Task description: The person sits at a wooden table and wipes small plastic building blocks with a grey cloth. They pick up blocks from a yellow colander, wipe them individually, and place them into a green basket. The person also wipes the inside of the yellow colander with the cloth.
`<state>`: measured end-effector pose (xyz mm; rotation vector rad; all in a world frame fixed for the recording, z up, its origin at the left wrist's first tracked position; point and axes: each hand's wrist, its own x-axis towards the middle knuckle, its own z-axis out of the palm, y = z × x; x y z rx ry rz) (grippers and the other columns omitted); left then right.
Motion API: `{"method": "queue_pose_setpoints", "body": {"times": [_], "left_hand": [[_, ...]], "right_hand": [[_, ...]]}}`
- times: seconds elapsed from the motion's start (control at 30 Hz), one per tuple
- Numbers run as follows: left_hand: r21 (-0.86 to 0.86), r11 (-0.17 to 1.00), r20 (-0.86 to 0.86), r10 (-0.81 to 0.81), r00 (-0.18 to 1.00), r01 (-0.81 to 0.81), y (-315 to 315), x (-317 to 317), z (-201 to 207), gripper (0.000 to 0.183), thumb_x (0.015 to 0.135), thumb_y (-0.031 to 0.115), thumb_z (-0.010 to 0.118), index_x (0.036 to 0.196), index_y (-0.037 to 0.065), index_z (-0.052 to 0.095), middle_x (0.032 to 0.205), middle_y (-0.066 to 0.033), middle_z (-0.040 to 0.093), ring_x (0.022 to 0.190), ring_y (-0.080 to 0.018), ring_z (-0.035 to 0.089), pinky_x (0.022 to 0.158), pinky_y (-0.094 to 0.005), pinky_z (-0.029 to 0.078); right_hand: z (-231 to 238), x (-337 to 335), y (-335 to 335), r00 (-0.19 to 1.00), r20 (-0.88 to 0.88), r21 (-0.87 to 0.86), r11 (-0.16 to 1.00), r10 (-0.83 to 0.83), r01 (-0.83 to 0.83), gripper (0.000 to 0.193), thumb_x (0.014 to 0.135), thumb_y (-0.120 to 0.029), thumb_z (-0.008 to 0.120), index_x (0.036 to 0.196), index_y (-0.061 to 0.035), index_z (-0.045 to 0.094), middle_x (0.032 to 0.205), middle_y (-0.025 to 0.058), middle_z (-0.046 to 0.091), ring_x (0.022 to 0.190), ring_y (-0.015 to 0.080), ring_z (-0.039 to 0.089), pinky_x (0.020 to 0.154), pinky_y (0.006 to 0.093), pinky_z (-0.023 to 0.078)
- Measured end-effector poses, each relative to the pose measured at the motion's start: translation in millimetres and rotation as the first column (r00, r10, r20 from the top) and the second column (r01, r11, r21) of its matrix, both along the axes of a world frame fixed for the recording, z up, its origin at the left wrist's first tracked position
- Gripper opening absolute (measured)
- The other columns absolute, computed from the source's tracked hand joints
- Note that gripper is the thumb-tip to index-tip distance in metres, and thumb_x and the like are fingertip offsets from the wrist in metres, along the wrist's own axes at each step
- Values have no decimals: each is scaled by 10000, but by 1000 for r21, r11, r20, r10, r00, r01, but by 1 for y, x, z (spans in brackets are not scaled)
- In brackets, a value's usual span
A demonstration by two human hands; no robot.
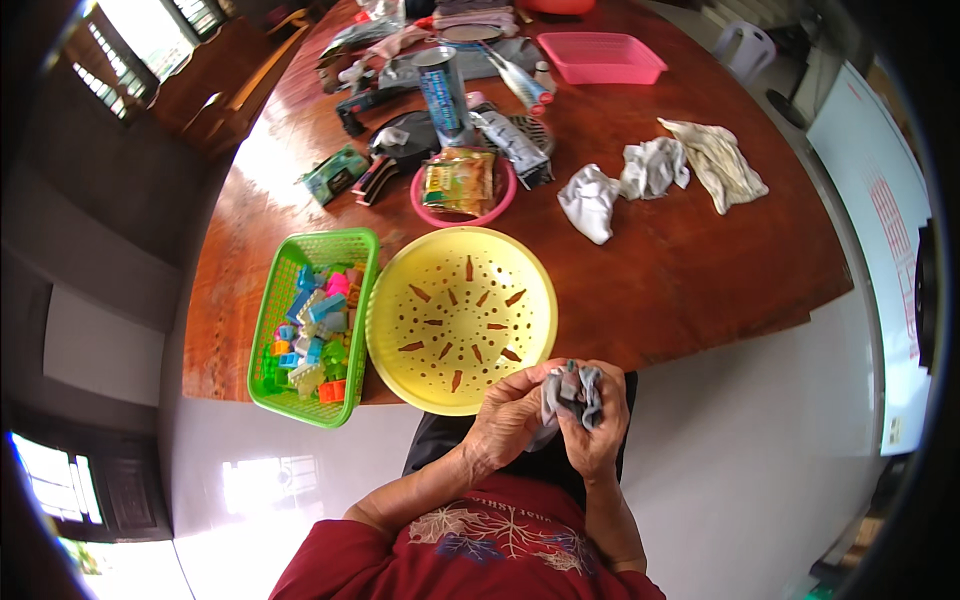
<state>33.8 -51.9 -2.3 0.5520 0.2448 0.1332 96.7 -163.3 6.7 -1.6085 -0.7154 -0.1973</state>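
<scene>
Close above my lap, past the table's front edge, both my hands come together around a bunched grey cloth (551,398). My left hand (505,418) pinches it from the left with curled fingers. My right hand (598,435) wraps its other side, thumb across the folds. Something small, partly greenish, shows among the folds at the top; its kind is hidden. Just left of the hands sits a yellow perforated colander (465,325) with nothing in it. Beside it, a green plastic basket (367,285) holds several colourful toy building bricks (318,315).
Three crumpled whitish cloths (655,168) lie on the wooden table (680,270) at right. Behind the colander stands a pink bowl (507,205) with food packets (458,182). Farther back are a tall blue canister (443,95), a power drill (365,105) and a pink tray (600,58).
</scene>
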Motion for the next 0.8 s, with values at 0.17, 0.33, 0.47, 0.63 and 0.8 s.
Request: {"method": "queue_pose_setpoints", "body": {"times": [0.17,0.33,0.47,0.63,0.8], "left_hand": [[-118,993,-75,-27,997,18,6,-8,3,274,906,44,562,1179,31,580,1092,-64,634,977,-150,615,849,-296,516],[76,989,-126,136,983,-127,17,-5,24,222,880,51,620,1101,36,604,965,-7,638,843,-70,579,737,-214,475],[510,747,137,419,898,-426,63,-26,37,260,859,-3,618,1109,64,595,1035,-25,628,925,-104,586,808,-238,485],[944,-161,315,705,636,-290,181,-75,47,310,803,27,674,1104,98,638,988,-41,622,804,-103,582,603,-221,462],[901,-410,275,795,541,144,260,-112,34,386,767,80,699,1145,89,622,1061,-151,600,905,-261,585,741,-357,476]], "right_hand": [[-5,-9,0,943,322,-93,989,-82,118,347,704,-36,727,1013,14,577,952,143,550,785,295,563,659,361,491],[-13,-25,3,913,389,-183,982,122,-53,280,666,14,684,940,-2,627,962,141,540,795,306,559,655,380,488],[-7,-25,-3,973,76,-214,957,216,-196,351,641,-20,675,980,-10,583,978,157,540,824,310,577,704,378,493],[1,-15,6,997,-13,-144,987,72,-73,256,763,-8,606,1014,-4,558,965,140,523,854,260,544,760,331,448],[4,-18,21,987,-22,-111,981,158,-159,296,731,36,652,1009,-2,559,959,128,526,852,251,547,752,333,450]]}}
